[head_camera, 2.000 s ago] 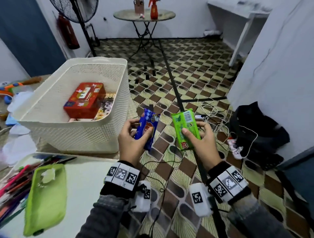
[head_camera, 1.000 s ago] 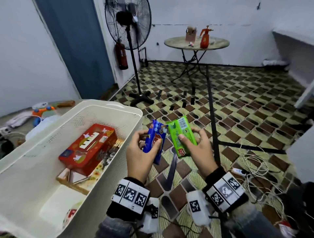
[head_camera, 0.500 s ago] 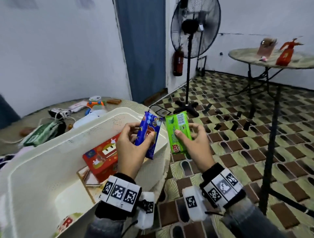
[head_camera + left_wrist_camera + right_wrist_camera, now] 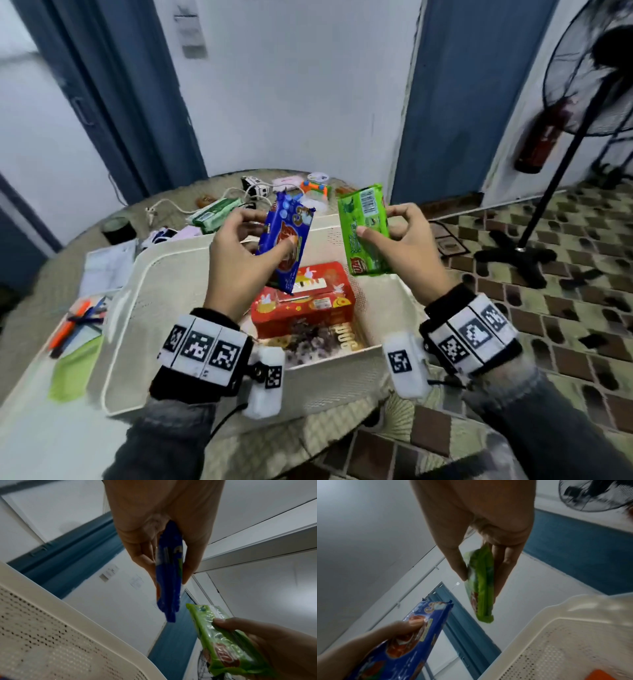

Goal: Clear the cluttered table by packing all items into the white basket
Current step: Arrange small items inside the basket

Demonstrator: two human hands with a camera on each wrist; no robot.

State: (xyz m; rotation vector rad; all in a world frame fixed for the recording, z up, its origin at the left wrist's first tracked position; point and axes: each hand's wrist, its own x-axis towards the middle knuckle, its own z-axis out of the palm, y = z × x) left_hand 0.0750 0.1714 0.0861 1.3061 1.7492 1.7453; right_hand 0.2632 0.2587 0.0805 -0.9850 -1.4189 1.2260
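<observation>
The left hand (image 4: pixel 236 263) pinches a blue snack packet (image 4: pixel 286 245) between thumb and fingers, the packet standing upright with its lower end below the thumb. Directly under that grip, a red box (image 4: pixel 305 303) lies inside the white basket (image 4: pixel 137 308). Just beside, the right hand (image 4: pixel 406 246) pinches a green snack packet (image 4: pixel 364 228), also upright above the basket.

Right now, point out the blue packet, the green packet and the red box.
blue packet (image 4: pixel 285 240), head view, front face.
green packet (image 4: pixel 365 229), head view, middle of wrapper.
red box (image 4: pixel 305 305), head view, top face.
</observation>
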